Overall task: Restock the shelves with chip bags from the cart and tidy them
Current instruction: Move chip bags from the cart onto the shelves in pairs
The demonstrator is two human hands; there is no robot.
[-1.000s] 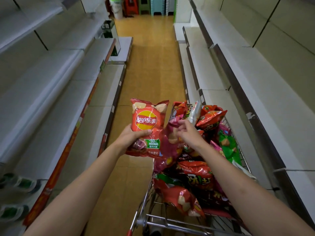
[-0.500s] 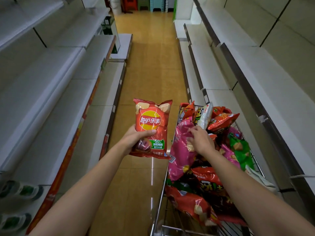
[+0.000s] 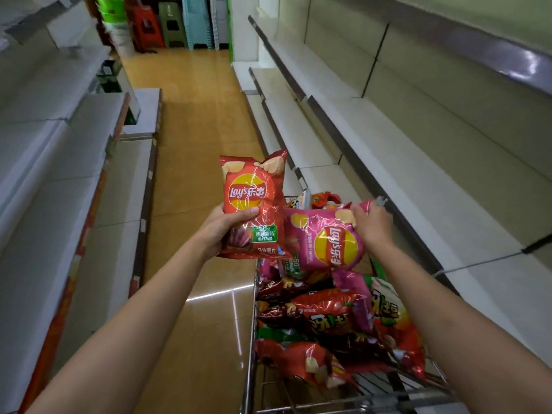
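Left hand [image 3: 222, 227] grips red Lay's bag [image 3: 254, 204] by lower left side, thumb across front, bag upright above aisle floor [image 3: 191, 162], just left of cart [image 3: 254, 369]. Right hand [image 3: 372, 224] pinches top edge of pink Lay's bag [image 3: 325, 240], lifted above far end of cart, logo turned sideways. Heap of chip bags [image 3: 331, 321] fills cart basket. Bare shelves [image 3: 388, 138] run along right side, more shelving [image 3: 44, 162] on left.

Dim indoor light, overhead strip reflected as glare streak on floor [image 3: 221, 294], shine on shelf rail [image 3: 531, 67], w/ wide-angle bend at edges, left shelves [image 3: 44, 174] motion-blurred, soft focus overall
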